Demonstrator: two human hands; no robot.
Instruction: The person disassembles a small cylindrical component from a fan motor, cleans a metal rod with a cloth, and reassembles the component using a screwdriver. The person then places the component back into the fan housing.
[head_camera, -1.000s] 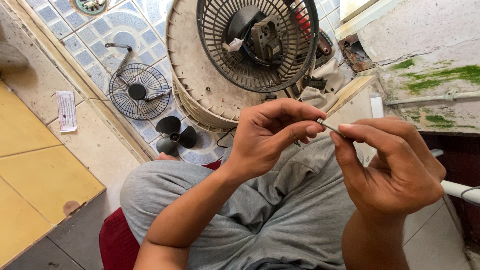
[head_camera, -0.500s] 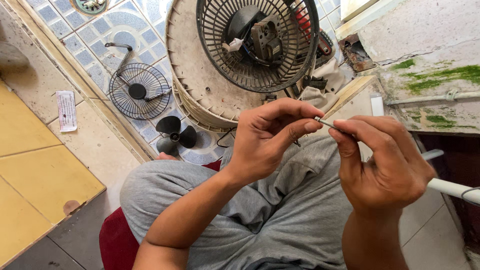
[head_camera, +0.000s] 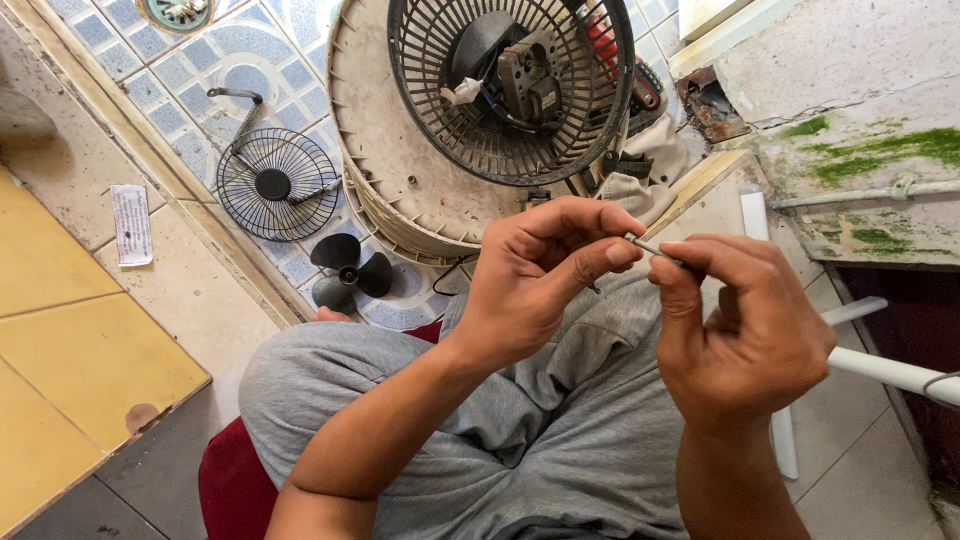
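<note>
You are pinching a thin metal rod (head_camera: 652, 247) between the thumb and forefinger of your left hand (head_camera: 540, 280), and your right hand (head_camera: 745, 335) is gripping its other end with the fingertips, both hands curled nearly shut just above your lap in grey trousers (head_camera: 540, 420). The rod is sitting level between the two hands, in front of the dark fan cage (head_camera: 510, 90) with its motor (head_camera: 525, 85). A small wire guard (head_camera: 278, 184) and a black fan blade (head_camera: 345, 270) are lying on the tiled floor (head_camera: 110, 35) to your left.
</note>
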